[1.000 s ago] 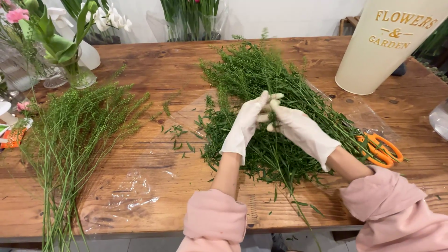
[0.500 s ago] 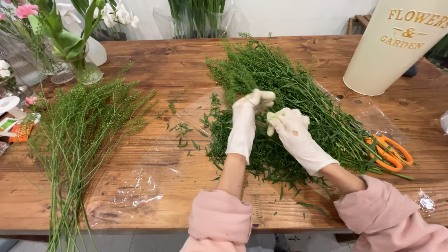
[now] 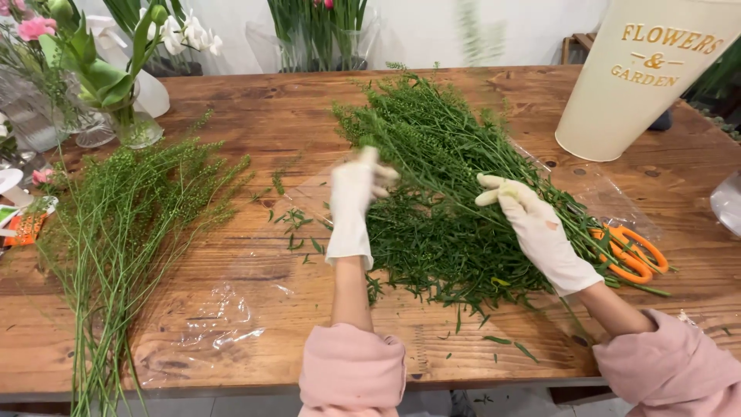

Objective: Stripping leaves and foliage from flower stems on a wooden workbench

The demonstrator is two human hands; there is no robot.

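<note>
A big heap of green leafy stems lies on clear plastic wrap on the wooden table. Both my hands wear white gloves. My left hand is blurred at the heap's left edge, its fingers closed around a thin stem there. My right hand rests on the heap's right side with its thumb out, pinching stems. Pink sleeves cover my forearms.
A second bunch of thin green stems lies at the left. Orange-handled scissors sit right of the heap. A cream metal bucket stands at back right. Glass vases with flowers stand at back left. Crumpled plastic wrap lies near the front edge.
My hands have moved apart: the left one has swung left with a stem, the right one has shifted right onto the heap. The camera has come closer.
</note>
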